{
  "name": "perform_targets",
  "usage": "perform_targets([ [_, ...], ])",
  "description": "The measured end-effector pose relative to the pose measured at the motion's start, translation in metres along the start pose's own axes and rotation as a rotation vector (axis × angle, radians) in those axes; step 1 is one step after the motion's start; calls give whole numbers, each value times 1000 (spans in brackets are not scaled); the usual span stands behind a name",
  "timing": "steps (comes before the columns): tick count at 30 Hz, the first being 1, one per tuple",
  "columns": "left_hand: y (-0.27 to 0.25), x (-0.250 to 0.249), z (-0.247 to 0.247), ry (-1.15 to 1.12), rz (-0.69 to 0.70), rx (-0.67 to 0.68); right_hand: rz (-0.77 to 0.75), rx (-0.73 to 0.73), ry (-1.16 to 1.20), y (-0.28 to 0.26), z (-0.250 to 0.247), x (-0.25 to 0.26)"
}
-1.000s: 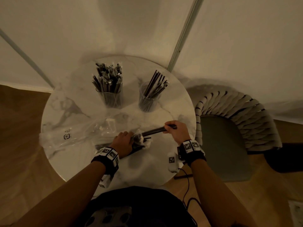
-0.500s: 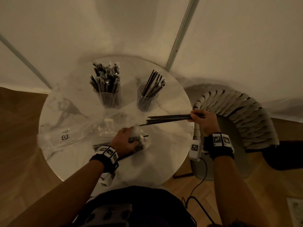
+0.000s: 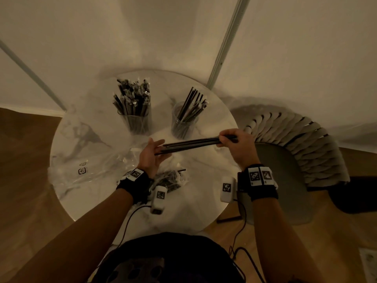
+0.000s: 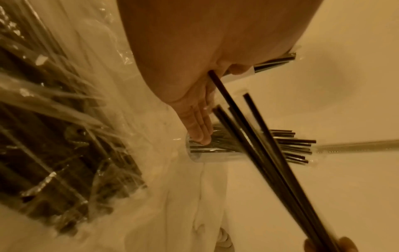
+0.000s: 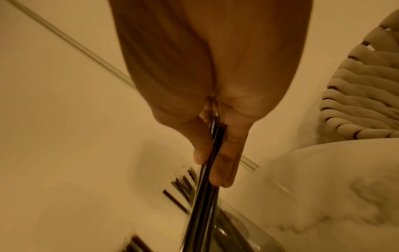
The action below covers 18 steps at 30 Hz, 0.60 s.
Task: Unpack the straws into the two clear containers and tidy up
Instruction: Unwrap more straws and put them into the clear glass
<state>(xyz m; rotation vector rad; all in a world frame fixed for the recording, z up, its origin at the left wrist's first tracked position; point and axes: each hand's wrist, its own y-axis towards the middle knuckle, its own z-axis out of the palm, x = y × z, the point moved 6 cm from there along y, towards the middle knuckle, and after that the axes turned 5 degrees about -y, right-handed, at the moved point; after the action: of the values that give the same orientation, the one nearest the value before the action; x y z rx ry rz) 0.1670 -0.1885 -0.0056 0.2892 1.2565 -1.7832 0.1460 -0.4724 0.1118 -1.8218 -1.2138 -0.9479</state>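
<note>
My right hand (image 3: 225,139) grips one end of a bundle of black straws (image 3: 189,144), held level above the round marble table (image 3: 200,203). In the right wrist view, thumb and fingers (image 5: 224,163) pinch the black straws (image 5: 205,187). My left hand (image 3: 158,150) is open, its straight fingers (image 4: 197,124) touching the bundle's splayed free ends (image 4: 254,145). Two clear containers stand at the back: the left container (image 3: 136,123) is full of wrapped straws, while the right container (image 3: 182,125) holds black straws. A crumpled straw pack (image 3: 169,180) lies below my left wrist.
A clear plastic bag (image 3: 85,168) is spread over the table's left part. A woven chair (image 3: 295,152) stands close at the right. The wall rises right behind the containers. Cables hang from my wrists at the near table edge.
My right hand pulled the straw bundle out of the pack, swung right, then came back over the table. My left hand let go of the pack and rose to the bundle's free ends.
</note>
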Motion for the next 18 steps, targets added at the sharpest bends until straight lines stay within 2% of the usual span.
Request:
perform_targets([
  [3,1,1,1,-66,-51,-20,-67,-14,-55,-4,13,9],
  [8,-6,-1,8,-43,-61,-40,-133,-14,-148,-11,34,21],
  [14,-3,0,-2,204,-50,-141,-223,30,-252,-19,48,37],
  [18,-5,-3,-6,253,-30,-165,-284,94,-222,-24,52,47],
])
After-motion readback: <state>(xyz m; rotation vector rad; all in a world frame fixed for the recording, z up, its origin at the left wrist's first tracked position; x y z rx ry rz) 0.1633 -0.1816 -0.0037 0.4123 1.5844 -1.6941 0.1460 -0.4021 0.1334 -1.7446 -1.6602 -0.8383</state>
